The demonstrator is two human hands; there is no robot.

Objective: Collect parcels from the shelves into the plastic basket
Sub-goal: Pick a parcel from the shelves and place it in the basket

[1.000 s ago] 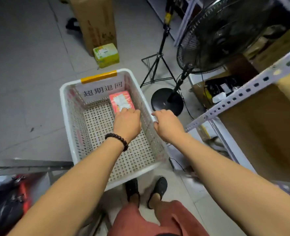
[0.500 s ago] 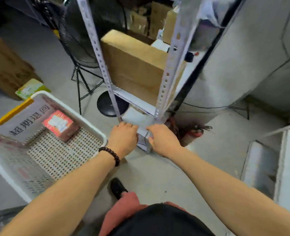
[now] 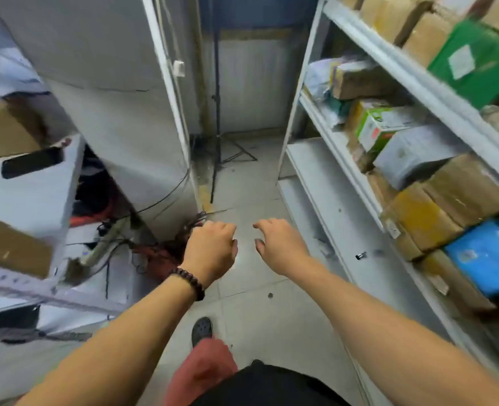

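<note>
Person's got both arms stretched out over the tiled floor point(image 3: 257, 288) in a narrow aisle. The left hand point(image 3: 210, 250), dark bead bracelet point(image 3: 188, 281) on the wrist, and the right hand point(image 3: 280, 247) hover side by side, close but not touching. Neither grip has anything in it, the fingers are just loosely curled downward. The parcels point(image 3: 424, 218) are all on the white shelves point(image 3: 418, 83) to the person's right: a green box point(image 3: 473, 63) up top, brown taped cartons point(image 3: 471, 189) in the middle row, a blue parcel point(image 3: 488, 253) lower down. A black tripod stand point(image 3: 216, 112) sits at the far end, and one black shoe point(image 3: 202, 329) shows under the hands.
</note>
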